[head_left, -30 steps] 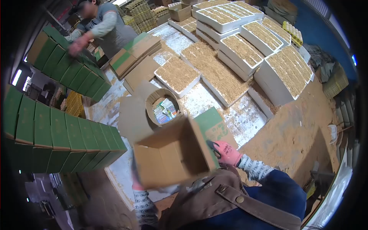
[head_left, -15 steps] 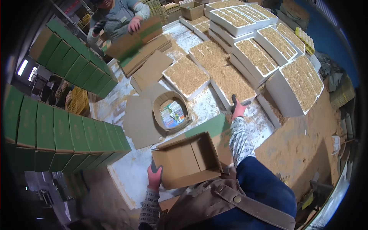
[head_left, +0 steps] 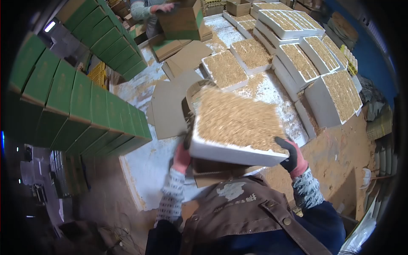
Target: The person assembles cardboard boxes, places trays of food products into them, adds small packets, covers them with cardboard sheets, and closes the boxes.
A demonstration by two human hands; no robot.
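Over a box (head_left: pixel 214 178), the right hand (head_left: pixel 296 159) clasps a tray (head_left: pixel 238 125); the left hand (head_left: pixel 182 157), partly hidden, seems closed on its other end.

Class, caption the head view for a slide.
Pink-gloved left grip and right grip hold a white rectangular foam tray of tan shavings above a brown cardboard box.

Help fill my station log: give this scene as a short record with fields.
Tray: white, full of tan filling
Left hand: at tray's left side, fingers partly hidden
Right hand: gripping tray's near right corner
Box: beneath tray, partly hidden
Other trays: stacked on the right
Green cartons: rows on the left
Co-worker's hand: at a carton
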